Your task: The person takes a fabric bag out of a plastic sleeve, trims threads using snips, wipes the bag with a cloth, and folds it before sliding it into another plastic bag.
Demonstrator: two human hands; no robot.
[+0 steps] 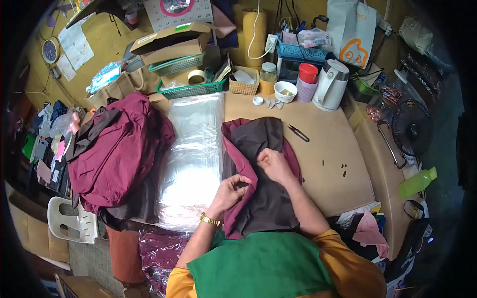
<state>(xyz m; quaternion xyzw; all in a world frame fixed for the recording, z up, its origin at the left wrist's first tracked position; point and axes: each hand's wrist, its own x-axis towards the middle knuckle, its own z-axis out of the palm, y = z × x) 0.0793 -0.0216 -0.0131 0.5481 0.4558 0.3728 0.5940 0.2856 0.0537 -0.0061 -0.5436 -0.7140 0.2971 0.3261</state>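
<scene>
Slumping in a heap, maroon and dark cloth [117, 159] sits at the tabletop's [328, 174] left, probably set aside there to leave working room. Next come clear plastic sheets [191, 144], laid flat, seemingly to stay smooth and within reach. The left hand [229, 194] has thumb and fingertips closed at the maroon edge of the folded fabric [268, 201], apparently to steady it; its forearm angles up and inward, a gold-coloured watch [209, 219] at the wrist. That fabric lies directly before the person, between both forearms. Farther out, the right hand [272, 163] curls its fingers against the dark part, seemingly pinching it, forearm slanting inward. Small snips [298, 133] lie beyond, likely kept handy.
</scene>
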